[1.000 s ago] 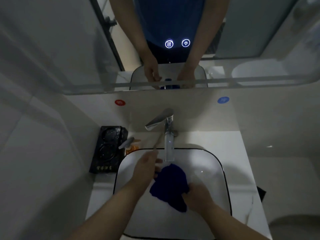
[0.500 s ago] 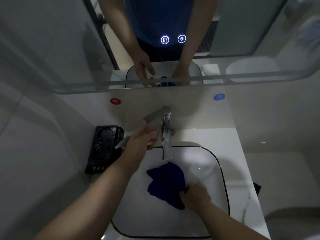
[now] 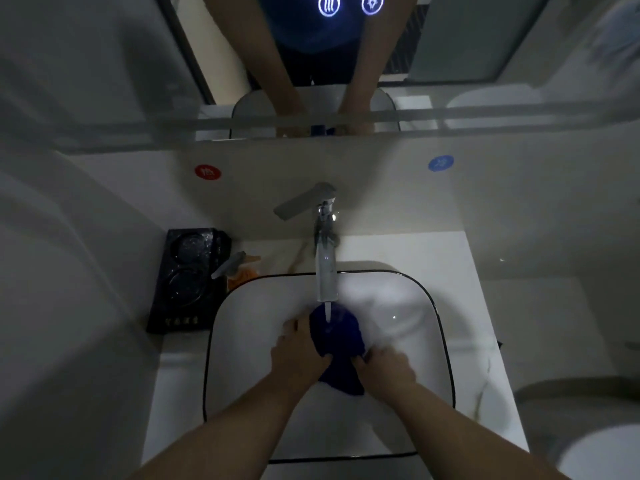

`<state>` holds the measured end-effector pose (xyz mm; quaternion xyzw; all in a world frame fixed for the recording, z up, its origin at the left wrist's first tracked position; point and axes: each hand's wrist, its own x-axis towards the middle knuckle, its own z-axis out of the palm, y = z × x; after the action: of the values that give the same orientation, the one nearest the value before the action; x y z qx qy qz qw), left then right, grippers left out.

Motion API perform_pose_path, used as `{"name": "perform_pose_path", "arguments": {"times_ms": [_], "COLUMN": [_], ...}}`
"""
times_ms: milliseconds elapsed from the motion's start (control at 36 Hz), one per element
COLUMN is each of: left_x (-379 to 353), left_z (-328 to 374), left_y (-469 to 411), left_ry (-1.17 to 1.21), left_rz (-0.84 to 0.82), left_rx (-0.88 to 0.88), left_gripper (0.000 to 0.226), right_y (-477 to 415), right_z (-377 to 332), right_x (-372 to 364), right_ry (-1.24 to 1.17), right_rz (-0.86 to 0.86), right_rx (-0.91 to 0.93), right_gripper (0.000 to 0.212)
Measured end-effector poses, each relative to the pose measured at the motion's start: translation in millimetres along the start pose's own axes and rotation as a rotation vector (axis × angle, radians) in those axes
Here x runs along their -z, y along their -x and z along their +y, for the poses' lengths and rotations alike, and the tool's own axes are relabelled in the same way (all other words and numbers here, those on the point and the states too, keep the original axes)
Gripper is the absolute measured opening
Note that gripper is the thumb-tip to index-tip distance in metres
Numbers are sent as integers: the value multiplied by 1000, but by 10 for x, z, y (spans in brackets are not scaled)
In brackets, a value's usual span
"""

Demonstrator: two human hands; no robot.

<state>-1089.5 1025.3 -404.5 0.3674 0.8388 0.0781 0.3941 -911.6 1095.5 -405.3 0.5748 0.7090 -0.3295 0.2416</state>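
both forearms angled in over sink (image 3: 221,341); left hand (image 3: 299,358) and right hand (image 3: 384,370) grip blue cloth (image 3: 337,341) from either side, under faucet (image 3: 325,268) stream

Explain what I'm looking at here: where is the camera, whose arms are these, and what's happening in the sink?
No machine here: a person's bare arms, filmed by a wide-angle camera worn on the head, looking down. The mirror above reflects them. The left hand and right hand both hold a blue cloth under water running from the faucet into the white sink. Left of the sink stand a black tray and an orange bottle with a spray head.
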Motion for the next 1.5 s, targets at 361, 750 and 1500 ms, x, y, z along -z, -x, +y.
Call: {"name": "perform_pose_path", "arguments": {"times_ms": [361, 750, 1500], "left_x": [393, 369, 367], "left_z": [7, 100, -76], "left_y": [-26, 351, 66], "left_ry": [835, 201, -201], "left_rz": [-93, -284, 151], "left_rx": [511, -106, -79], "left_gripper": [74, 34, 83], "right_y": [24, -196, -309], "right_z": [-98, -456, -582], "right_x": [51, 324, -23], "right_ry": [-731, -1045, 58], "right_rz": [-542, -374, 214], "right_rx": [-248, -264, 357], "right_gripper": [93, 60, 58]}}
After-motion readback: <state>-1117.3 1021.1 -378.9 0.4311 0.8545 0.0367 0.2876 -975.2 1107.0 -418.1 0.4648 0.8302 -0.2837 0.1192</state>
